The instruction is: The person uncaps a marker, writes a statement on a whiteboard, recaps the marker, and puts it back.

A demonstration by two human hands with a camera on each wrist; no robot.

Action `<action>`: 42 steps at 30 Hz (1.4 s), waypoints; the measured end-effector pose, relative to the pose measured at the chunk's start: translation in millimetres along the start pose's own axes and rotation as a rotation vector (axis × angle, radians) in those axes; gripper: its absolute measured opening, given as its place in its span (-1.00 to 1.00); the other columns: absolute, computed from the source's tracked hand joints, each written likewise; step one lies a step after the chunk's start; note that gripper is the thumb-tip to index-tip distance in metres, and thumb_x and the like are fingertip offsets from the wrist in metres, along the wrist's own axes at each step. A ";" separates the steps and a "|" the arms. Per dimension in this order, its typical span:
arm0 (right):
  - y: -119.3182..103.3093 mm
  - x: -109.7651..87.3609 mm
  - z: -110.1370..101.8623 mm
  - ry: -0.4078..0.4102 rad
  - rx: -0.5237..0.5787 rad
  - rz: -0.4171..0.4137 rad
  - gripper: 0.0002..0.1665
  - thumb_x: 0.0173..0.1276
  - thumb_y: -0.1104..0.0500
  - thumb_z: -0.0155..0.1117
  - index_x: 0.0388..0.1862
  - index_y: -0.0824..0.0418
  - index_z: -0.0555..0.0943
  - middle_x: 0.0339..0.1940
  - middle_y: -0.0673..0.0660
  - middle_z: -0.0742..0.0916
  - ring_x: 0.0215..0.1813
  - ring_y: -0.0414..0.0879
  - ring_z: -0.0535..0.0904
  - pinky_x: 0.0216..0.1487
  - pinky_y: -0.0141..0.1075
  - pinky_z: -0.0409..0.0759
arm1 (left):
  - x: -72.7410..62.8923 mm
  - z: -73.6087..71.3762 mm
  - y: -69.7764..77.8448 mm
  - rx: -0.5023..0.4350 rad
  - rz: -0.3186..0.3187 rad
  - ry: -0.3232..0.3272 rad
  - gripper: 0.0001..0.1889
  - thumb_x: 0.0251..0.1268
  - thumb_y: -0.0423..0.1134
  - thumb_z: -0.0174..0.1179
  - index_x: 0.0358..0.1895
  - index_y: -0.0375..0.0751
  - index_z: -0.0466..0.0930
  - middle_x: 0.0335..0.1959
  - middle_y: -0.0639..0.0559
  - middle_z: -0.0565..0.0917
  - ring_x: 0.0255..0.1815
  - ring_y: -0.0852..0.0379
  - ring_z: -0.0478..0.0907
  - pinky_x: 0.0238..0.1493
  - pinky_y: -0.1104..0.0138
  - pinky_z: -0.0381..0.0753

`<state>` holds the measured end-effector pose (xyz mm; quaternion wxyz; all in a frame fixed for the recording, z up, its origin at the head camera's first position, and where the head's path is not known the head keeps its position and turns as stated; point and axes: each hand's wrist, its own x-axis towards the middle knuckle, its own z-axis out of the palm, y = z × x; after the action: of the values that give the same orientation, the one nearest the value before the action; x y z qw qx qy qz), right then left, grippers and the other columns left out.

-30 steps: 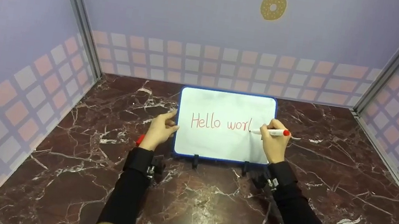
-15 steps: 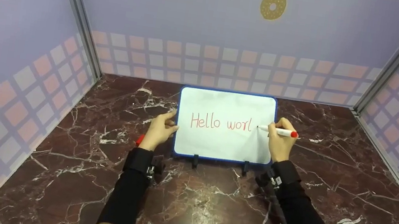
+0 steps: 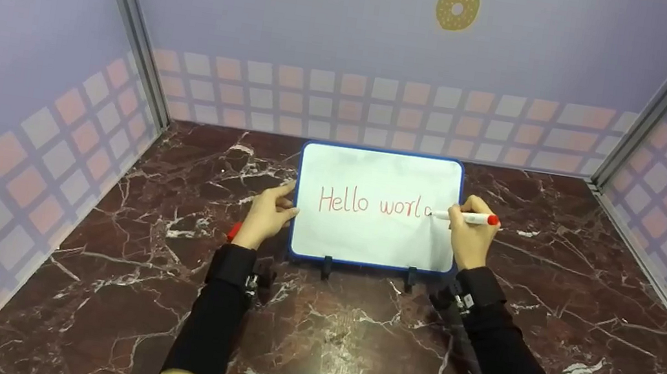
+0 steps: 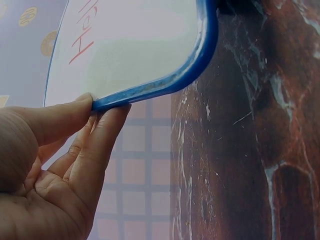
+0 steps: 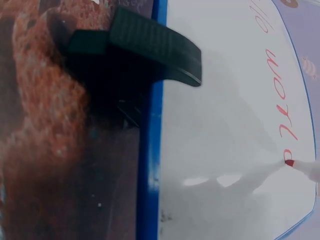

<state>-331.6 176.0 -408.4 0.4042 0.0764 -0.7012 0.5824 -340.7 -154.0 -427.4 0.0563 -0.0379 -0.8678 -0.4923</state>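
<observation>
A whiteboard [image 3: 365,240] with a blue frame leans back on a black stand, with "Hello worl" and a round stroke after it in red. My left hand [image 3: 264,216] pinches its left edge; in the left wrist view the thumb [image 4: 65,120] lies on the front and the fingers behind the blue rim. My right hand [image 3: 471,236] grips a white marker [image 3: 465,218] with a red end, held nearly level. Its red tip [image 5: 289,163] meets the board at the round stroke in the right wrist view, where the right hand itself is out of sight.
Black stand hooks [image 3: 327,267] hold the board's lower edge. A small red object [image 3: 234,232] lies beside the left wrist, partly hidden. Dark red marbled table [image 3: 335,357] surrounds the board, and a patterned wall [image 3: 369,22] rises close behind it.
The right hand has moved slightly right with the marker, from the foot of the "l" to a spot after it. A round red stroke has appeared there. The left hand stays put.
</observation>
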 end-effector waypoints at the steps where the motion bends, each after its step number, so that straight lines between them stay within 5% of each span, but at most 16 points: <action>1: 0.1 0.8 -0.2 0.008 0.006 -0.002 -0.71 0.12 0.59 0.12 -0.69 0.59 0.26 -0.73 -0.01 0.47 -0.72 -0.38 0.39 -0.65 -0.58 0.28 | -0.1 -0.1 -0.1 -0.004 -0.004 -0.005 -0.36 0.34 -0.47 0.20 0.48 -0.18 0.29 0.01 -0.40 0.63 -0.02 -0.20 0.67 -0.06 0.14 0.77; 16: 3.9 11.2 1.6 0.037 0.049 0.010 -0.71 0.21 0.56 0.15 -0.63 0.60 0.29 -0.69 -0.02 0.46 -0.66 -0.19 0.50 -0.60 -0.57 0.36 | 1.5 1.1 2.8 -0.005 -0.009 -0.011 -0.37 0.34 -0.46 0.20 0.47 -0.17 0.30 0.03 -0.39 0.62 -0.02 -0.19 0.67 -0.09 0.17 0.77; 24: 1.1 0.7 -2.5 0.011 0.007 -0.011 -0.71 0.15 0.60 0.10 -0.67 0.60 0.26 -0.68 0.04 0.43 -0.70 -0.39 0.39 -0.64 -0.58 0.29 | 3.4 0.6 2.7 0.008 -0.010 -0.007 -0.38 0.36 -0.45 0.19 0.47 -0.14 0.31 0.02 -0.37 0.64 -0.04 -0.15 0.68 -0.11 0.19 0.78; 42: 3.8 14.7 -9.4 0.070 0.037 0.010 -0.69 0.24 0.53 0.15 -0.62 0.60 0.28 -0.70 -0.08 0.46 -0.64 -0.36 0.38 -0.60 -0.57 0.30 | 2.5 0.7 -1.6 0.003 -0.002 0.013 -0.37 0.32 -0.47 0.22 0.46 -0.18 0.32 -0.04 -0.39 0.66 -0.06 -0.19 0.70 -0.13 0.16 0.79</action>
<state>-339.0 190.8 -401.7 0.4242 0.0598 -0.6761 0.5995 -343.3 -154.2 -428.7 0.0613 -0.0337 -0.8682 -0.4912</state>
